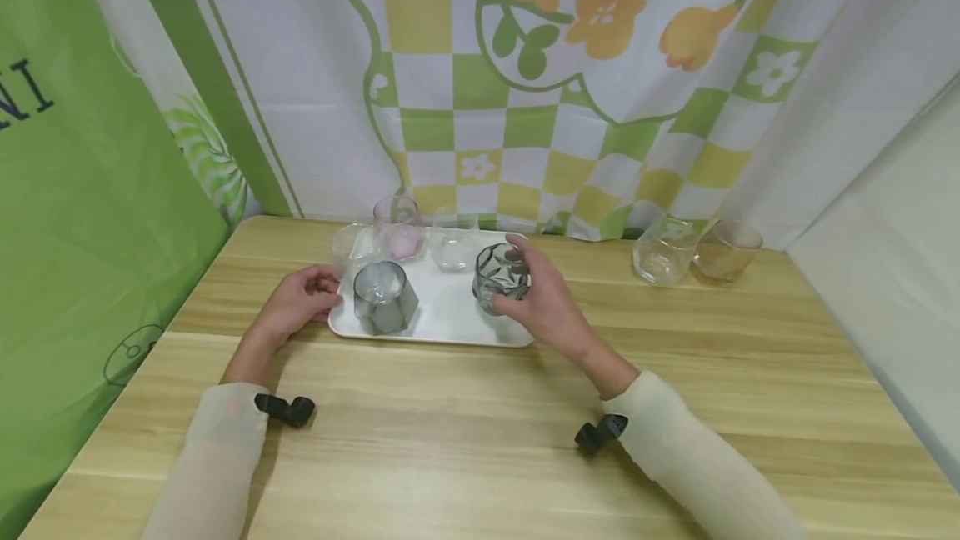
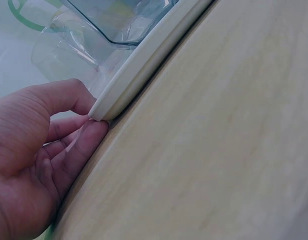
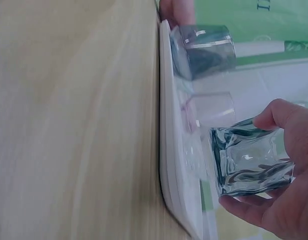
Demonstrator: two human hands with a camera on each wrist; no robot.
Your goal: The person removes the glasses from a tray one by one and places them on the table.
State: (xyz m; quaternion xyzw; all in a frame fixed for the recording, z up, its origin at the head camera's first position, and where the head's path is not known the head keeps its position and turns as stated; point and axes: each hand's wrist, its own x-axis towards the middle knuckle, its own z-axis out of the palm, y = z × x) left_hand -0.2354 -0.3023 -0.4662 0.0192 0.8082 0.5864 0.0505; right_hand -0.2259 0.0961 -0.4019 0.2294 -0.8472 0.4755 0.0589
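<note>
A white tray (image 1: 442, 307) lies on the wooden table. At its left end my left hand (image 1: 300, 302) pinches the rim, with thumb and forefinger on the edge in the left wrist view (image 2: 49, 145). My right hand (image 1: 551, 302) grips a faceted grey-green glass (image 1: 498, 280) between thumb and fingers over the tray's right part. In the right wrist view this glass (image 3: 251, 162) seems to hang slightly off the tray surface. A smoky grey glass (image 1: 384, 298) stands at the tray's front left. Behind it are a pink glass (image 1: 399, 232) and clear glasses, one (image 1: 453, 248) near the middle.
A clear glass (image 1: 663, 255) and an amber glass (image 1: 726, 252) stand side by side at the table's back right. Another clear glass (image 1: 351, 244) is at the tray's back left corner. A patterned curtain (image 1: 525, 132) hangs right behind the table (image 1: 450, 440), and a green cloth (image 1: 90, 190) hangs on the left.
</note>
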